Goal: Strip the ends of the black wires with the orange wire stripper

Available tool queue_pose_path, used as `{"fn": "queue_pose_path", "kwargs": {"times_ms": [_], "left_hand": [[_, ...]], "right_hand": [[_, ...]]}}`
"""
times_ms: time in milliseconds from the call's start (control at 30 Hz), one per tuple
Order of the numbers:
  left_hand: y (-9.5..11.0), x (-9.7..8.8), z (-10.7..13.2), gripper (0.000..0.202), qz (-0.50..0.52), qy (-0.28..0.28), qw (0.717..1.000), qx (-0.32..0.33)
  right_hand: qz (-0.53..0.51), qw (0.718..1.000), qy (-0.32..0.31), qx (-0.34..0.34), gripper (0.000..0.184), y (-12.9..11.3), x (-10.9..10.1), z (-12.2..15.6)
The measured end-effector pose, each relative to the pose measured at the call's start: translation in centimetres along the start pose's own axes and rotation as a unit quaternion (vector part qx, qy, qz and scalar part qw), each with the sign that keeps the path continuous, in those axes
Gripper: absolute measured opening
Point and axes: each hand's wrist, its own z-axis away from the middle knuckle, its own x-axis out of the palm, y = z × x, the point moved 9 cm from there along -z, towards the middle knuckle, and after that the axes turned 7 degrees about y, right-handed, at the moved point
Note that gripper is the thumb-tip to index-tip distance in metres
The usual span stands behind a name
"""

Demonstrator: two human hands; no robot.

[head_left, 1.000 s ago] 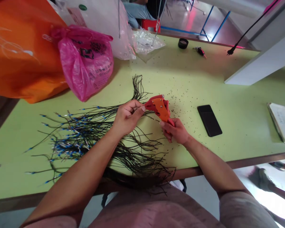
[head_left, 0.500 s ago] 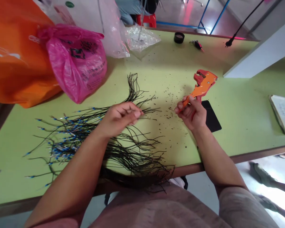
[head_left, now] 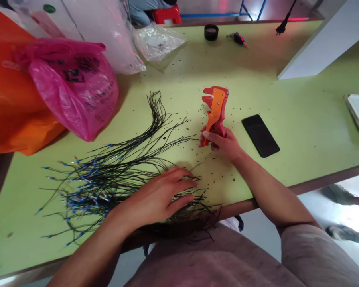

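Observation:
My right hand (head_left: 224,145) is wrapped round the handles of an orange and red wire stripper (head_left: 217,105), its jaws pointing up and to the left. Over a spread of black wires (head_left: 137,175), my left hand (head_left: 167,191) reaches near the table's front edge. Its fingers are stretched out, thumb apart, touching or just above the wire ends; some wires are hidden beneath it. Blue connectors (head_left: 91,171) cap the wires' left ends. A separate bunch of wires (head_left: 155,119) curves up toward the back of the table.
A black phone (head_left: 261,136) lies right of my right hand. A pink plastic bag (head_left: 77,87) and an orange bag (head_left: 6,99) stand at left. Farther back are a black ring-shaped object (head_left: 211,32) and a white panel (head_left: 311,48). Small dark scraps dot the green table (head_left: 302,139).
My left hand has moved from the middle wires toward the front edge, its pinch loosened into spread fingers. My right hand has shifted left with the wire stripper, uncovering the phone.

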Motion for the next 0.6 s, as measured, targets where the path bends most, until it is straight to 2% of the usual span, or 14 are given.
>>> {"fn": "queue_pose_path", "kwargs": {"times_ms": [67,133,233,267,300,367,467,533,600], "left_hand": [[0.6,-1.2,0.0,0.030,0.069,0.029,0.997,0.007],[-0.4,-3.4,-0.7,0.029,0.102,0.110,0.988,-0.018],[-4.0,-7.0,-1.7,0.021,0.029,0.268,0.958,-0.101],[-4.9,-7.5,-2.3,0.019,-0.013,0.285,0.952,-0.115],[-5.8,-7.4,-3.1,0.020,-0.055,0.270,0.953,-0.126],[-7.6,-6.2,-4.7,0.026,-0.139,0.196,0.958,-0.159],[-9.4,-4.3,-6.2,0.017,-0.241,0.112,0.946,-0.185],[-9.9,-3.8,-6.6,0.009,-0.270,0.110,0.938,-0.186],[-10.2,-3.8,-6.7,0.006,-0.265,0.132,0.937,-0.188]], "right_hand": [[0.005,1.000,0.013,-0.005,0.031,0.2,-0.3,-0.3],[0.005,1.000,0.019,-0.005,0.035,0.4,-0.4,-0.5],[-0.009,1.000,0.018,-0.006,0.040,0.4,-0.4,-0.7],[-0.016,1.000,0.016,-0.008,0.040,0.4,-0.3,-0.7],[-0.021,1.000,0.013,-0.012,0.039,0.3,-0.2,-0.7],[-0.026,0.999,0.007,-0.019,0.037,0.0,-0.1,-0.6],[-0.026,0.999,0.000,-0.023,0.037,-0.3,0.1,-0.5],[-0.029,0.999,-0.002,-0.021,0.037,-0.4,0.3,-0.4],[-0.034,0.999,0.000,-0.021,0.037,-0.5,0.4,-0.3]]}}
